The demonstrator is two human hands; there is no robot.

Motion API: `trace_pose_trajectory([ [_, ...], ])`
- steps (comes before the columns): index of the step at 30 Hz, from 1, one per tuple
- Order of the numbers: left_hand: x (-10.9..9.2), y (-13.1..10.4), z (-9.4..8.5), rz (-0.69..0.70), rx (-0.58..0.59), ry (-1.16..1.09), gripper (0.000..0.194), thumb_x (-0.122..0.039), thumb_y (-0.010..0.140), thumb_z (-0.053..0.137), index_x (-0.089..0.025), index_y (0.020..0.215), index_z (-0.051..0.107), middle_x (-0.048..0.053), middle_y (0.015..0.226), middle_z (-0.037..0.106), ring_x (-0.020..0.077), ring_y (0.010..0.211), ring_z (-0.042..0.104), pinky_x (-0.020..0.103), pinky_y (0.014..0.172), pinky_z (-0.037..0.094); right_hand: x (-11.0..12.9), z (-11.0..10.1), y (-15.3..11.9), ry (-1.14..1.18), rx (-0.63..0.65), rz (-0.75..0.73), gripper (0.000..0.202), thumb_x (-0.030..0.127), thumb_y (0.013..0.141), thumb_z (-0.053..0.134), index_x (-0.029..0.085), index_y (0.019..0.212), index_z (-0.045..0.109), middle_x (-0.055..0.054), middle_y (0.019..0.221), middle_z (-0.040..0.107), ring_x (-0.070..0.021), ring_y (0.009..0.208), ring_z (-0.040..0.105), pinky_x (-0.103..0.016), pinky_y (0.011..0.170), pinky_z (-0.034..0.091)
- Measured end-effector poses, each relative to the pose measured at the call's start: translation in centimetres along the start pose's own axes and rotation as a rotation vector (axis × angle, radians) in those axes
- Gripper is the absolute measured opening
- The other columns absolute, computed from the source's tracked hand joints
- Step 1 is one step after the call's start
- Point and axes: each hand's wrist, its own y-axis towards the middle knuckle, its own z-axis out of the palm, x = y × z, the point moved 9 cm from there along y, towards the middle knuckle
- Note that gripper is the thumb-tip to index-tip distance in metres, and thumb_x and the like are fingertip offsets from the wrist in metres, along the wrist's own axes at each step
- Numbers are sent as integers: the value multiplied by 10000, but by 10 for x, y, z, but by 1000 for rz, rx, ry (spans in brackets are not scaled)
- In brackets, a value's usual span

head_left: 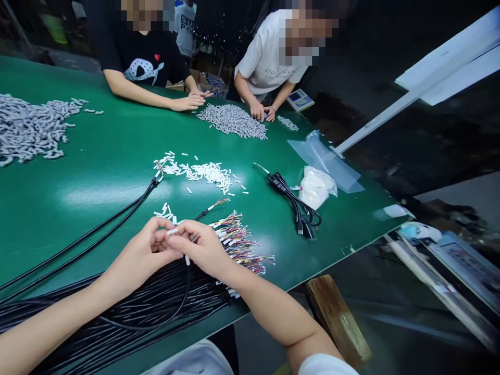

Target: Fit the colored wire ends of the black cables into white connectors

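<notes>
In the middle of the head view my two hands meet above a thick bundle of black cables (136, 297). Thumb and forefinger of my right hand (207, 250) are closed at a short white tube (172, 231). My left hand (154, 247) has its fingers curled against the right ones, its thumb by a black cable (189, 284) that hangs below and bends left. A white piece (187, 260) sits on that cable just under the fingers. The exact grip on the cable is partly hidden. Stripped coloured wire ends (246, 242) fan out right of my hands.
Loose white tubes (209, 173) lie ahead on the green table (117, 125). Two cables stretch left; a coiled black cable (291, 195) and a white bag (317, 187) are at right. Across the table, two people work by a pile of grey parts (232, 121); another pile (31, 125) lies left.
</notes>
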Motion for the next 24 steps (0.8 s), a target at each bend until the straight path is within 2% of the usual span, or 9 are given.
trace_pose_trajectory([
  [2, -4, 0, 0, 29, 13, 51, 321, -328, 770, 790, -222, 978, 570, -18, 735, 676, 177, 696, 653, 304, 674, 498, -7, -5, 0, 128, -52, 39, 297, 497, 843, 724, 216, 813, 631, 76, 612, 531, -85, 527, 465, -224, 511, 361],
  [4, -7, 1, 3, 46, 56, 96, 208, -340, 783, 769, -203, 870, 639, -3, 734, 667, 172, 695, 628, 302, 673, 489, -11, -9, 1, 217, -75, 52, 314, 518, 833, 732, 223, 843, 626, 96, 579, 513, -68, 442, 419, -220, 457, 330],
  [7, -6, 3, 1, 27, 73, 79, 201, -352, 774, 773, -195, 729, 656, 20, 757, 687, 181, 726, 626, 313, 697, 488, -12, -16, 3, 276, -116, 36, 298, 498, 837, 736, 224, 859, 620, 102, 583, 503, -61, 442, 413, -215, 462, 334],
  [10, -6, 3, -10, 20, -30, -20, 193, -317, 753, 797, -188, 752, 654, 29, 823, 713, 179, 798, 647, 318, 773, 504, -6, -21, 4, 299, -137, -30, 296, 455, 819, 769, 210, 819, 603, 82, 670, 533, -60, 575, 480, -204, 571, 405],
  [12, -9, 2, -15, 46, -84, -71, 193, -279, 739, 810, -183, 773, 646, 7, 806, 687, 152, 795, 637, 294, 794, 503, -2, -16, 5, 347, -73, -67, 286, 430, 825, 773, 204, 810, 598, 64, 731, 566, -67, 661, 537, -209, 650, 462],
  [15, -15, 0, -17, 97, -115, -85, 211, -245, 742, 812, -186, 830, 630, -7, 830, 674, 132, 808, 644, 274, 812, 512, 0, -8, 5, 387, 21, -73, 282, 391, 803, 806, 218, 847, 588, 61, 782, 564, -69, 652, 554, -212, 609, 504],
  [18, -18, -1, -18, 113, -151, -60, 270, -238, 755, 809, -191, 945, 622, -6, 837, 687, 137, 809, 666, 269, 790, 520, 0, -12, 4, 336, -30, -69, 302, 338, 786, 825, 237, 939, 585, 56, 861, 568, -52, 610, 557, -204, 565, 523],
  [21, -16, -3, -24, 97, -217, -41, 310, -242, 749, 820, -184, 969, 610, -12, 805, 689, 133, 775, 669, 265, 771, 520, -1, -18, 1, 325, -114, -30, 442, 308, 765, 832, 273, 1113, 562, 29, 984, 543, -72, 675, 610, -211, 549, 564],
  [24, -13, -3, -31, 89, -266, -60, 307, -249, 727, 839, -176, 930, 620, -13, 802, 691, 125, 768, 666, 263, 785, 522, -1, -18, 1, 353, -125, -12, 370, 299, 791, 796, 265, 1074, 560, 11, 1023, 540, -103, 811, 655, -221, 626, 617],
])
